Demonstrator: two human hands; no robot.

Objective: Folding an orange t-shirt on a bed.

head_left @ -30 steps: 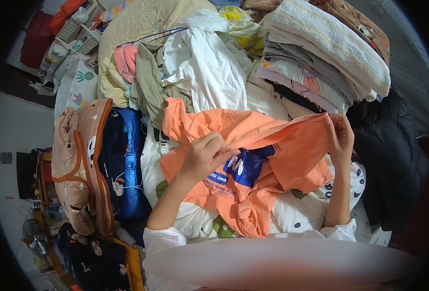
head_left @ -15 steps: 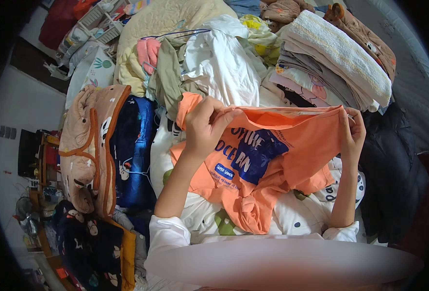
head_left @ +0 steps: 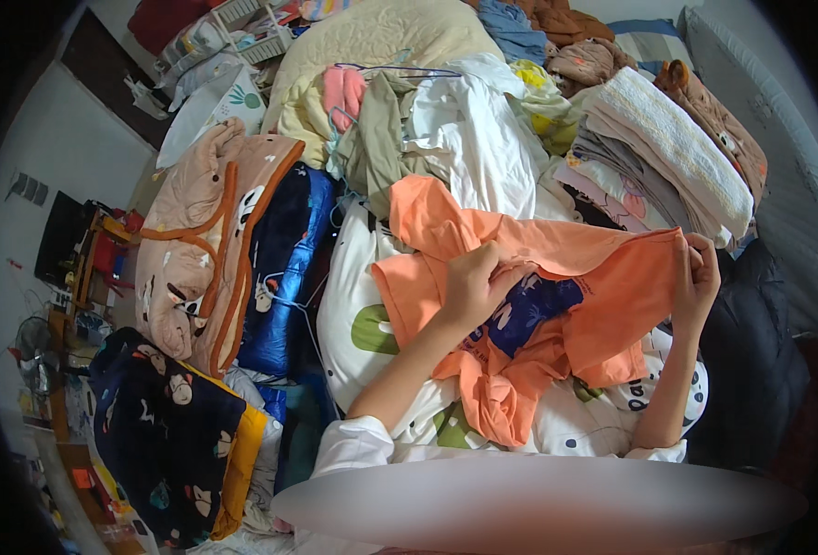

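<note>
An orange T-shirt (head_left: 437, 222) with a dark blue print on its front is stretched between my two hands. My left hand (head_left: 481, 285) pinches its fabric near the middle of the raised edge. At the right end of that edge, my right hand (head_left: 696, 276) grips a corner of the shirt between thumb and fingers. The edge is pulled fairly taut between them and folds over part of the print. Lower parts of the shirt hang crumpled onto a white cloth with green patches (head_left: 353, 305).
Ahead lie a white garment (head_left: 474, 139), an olive one (head_left: 378, 139) and a purple hanger (head_left: 400, 70). Folded towels (head_left: 668, 139) are stacked at the far right, above a black puffy item (head_left: 747, 342). On the left are a beige padded item (head_left: 187, 250) and a dark patterned blanket (head_left: 154, 425).
My left hand has slid rightward along the shirt's edge, closer to my right hand. The edge now folds down over more of the print. The whole view has shifted and tilted slightly.
</note>
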